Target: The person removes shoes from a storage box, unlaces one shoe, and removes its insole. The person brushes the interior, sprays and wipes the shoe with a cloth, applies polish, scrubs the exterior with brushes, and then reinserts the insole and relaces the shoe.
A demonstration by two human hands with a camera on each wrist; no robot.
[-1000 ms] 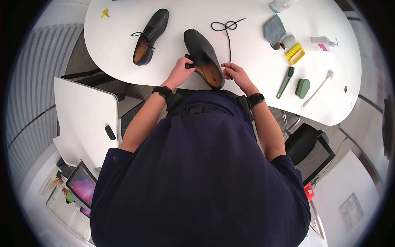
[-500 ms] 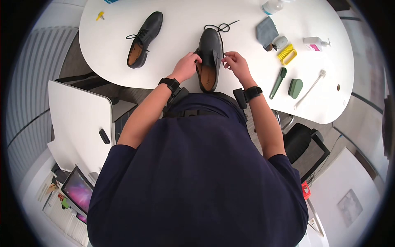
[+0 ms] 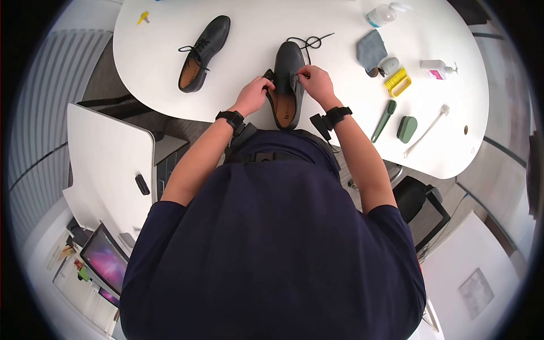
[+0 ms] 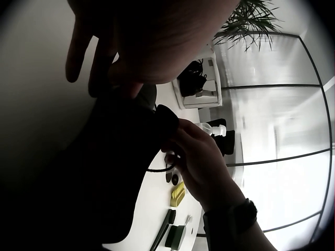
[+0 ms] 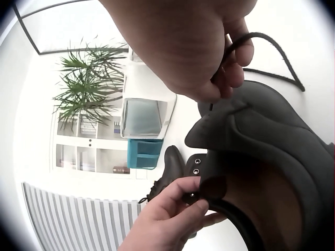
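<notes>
1. Head view: black shoe (image 3: 287, 85) sits upright, heel right at the near edge of the table (image 3: 243, 48), toe toward the far edge.
2. Left hand (image 3: 252, 95) has its eyelet flap (image 5: 197, 163) pinched, thumb and fingers.
3. Right hand (image 3: 316, 82) is pinching the black lace (image 5: 256, 34) by the opposite flap (image 5: 207, 130).
4. Other shoe (image 3: 214, 37), laced, lies closer to the left edge.

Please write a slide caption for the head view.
Left hand grips a black shoe, right hand its lace, a laced shoe nearby.
</notes>
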